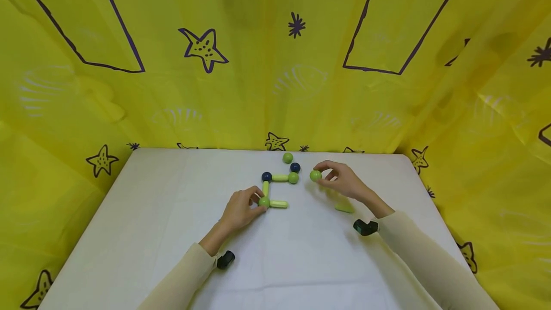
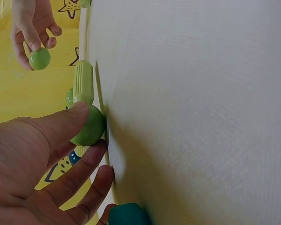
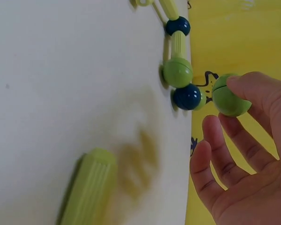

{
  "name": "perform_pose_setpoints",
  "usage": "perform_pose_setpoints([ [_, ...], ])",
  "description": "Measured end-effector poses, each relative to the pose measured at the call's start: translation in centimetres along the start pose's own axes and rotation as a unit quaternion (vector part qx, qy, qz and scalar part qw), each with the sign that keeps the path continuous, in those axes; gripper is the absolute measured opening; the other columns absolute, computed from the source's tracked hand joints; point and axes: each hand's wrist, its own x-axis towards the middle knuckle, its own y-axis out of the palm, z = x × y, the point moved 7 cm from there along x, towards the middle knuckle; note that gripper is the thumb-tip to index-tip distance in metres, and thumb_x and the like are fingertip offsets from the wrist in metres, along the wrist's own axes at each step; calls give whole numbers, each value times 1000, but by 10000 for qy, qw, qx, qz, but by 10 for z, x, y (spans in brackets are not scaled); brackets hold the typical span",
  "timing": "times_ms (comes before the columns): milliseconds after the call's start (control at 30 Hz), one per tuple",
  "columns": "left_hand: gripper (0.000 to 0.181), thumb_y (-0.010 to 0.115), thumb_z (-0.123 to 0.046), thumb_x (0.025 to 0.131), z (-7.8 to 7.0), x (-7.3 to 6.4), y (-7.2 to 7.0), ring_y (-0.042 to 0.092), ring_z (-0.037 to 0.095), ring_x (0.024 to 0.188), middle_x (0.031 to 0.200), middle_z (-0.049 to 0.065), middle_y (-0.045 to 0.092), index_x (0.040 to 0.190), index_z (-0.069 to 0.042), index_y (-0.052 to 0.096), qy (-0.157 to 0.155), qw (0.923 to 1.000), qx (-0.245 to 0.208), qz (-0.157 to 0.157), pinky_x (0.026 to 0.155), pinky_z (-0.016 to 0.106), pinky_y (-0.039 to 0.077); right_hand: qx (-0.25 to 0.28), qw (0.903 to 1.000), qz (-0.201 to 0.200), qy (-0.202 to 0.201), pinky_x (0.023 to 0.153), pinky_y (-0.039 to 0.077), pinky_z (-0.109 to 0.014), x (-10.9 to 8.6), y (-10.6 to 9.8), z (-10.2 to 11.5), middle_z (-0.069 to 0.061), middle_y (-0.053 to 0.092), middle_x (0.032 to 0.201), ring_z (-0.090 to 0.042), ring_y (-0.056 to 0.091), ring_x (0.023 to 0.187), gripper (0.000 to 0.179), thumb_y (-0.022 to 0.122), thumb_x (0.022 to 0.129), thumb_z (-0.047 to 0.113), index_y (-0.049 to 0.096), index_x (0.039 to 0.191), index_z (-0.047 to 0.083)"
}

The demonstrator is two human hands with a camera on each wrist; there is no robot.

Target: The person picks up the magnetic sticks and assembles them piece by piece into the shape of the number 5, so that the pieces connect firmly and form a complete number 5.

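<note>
Between thumb and fingers, my left hand grips a green ball at the lower corner of a chain lying on the table. From that ball one light-green rod points right, and another rod runs up to a dark blue ball. A further rod links the blue ball to a green ball. Just above the table, my right hand pinches a separate green ball with a seam line round it.
A second dark blue ball sits beside the chain's end, with a green ball farther back. One loose rod lies below the right hand. Yellow patterned cloth walls the back and sides of the white table.
</note>
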Motion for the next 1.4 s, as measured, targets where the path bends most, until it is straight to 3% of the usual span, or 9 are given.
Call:
perform_pose_setpoints([
  [233, 25, 85, -17, 85, 3, 2, 1, 59, 20, 83, 91, 1, 75, 103, -13, 69, -132, 9999, 12, -15, 77, 38, 46, 357, 9993, 51, 107, 71, 54, -31, -13, 14, 0, -10, 66, 128, -24, 66, 90, 33, 76, 94, 13, 68, 126, 11],
  [600, 24, 85, -15, 85, 2, 1, -1, 59, 20, 83, 91, 2, 76, 104, -12, 69, -144, 9998, -87, -43, 77, 39, 47, 685, 9969, 263, 291, 63, 52, -28, -17, 47, -1, -8, 67, 120, -24, 64, 84, 34, 79, 90, 9, 69, 122, 12],
  [1067, 24, 85, -14, 85, 3, 1, 0, 58, 20, 81, 91, 3, 76, 104, -11, 70, -130, 9998, -82, -89, 75, 38, 46, 234, 9995, 190, -8, 60, 47, -25, -16, 73, 1, -8, 72, 114, -14, 57, 67, 31, 81, 89, 14, 71, 118, 14],
  [1400, 25, 85, -14, 85, 4, 1, 0, 56, 21, 79, 88, 1, 75, 105, -11, 70, -118, 9999, -48, -112, 72, 36, 43, 3, 9998, 187, 114, 60, 43, -24, -14, 82, 2, -3, 72, 111, -11, 52, 65, 30, 81, 89, 15, 72, 118, 16],
])
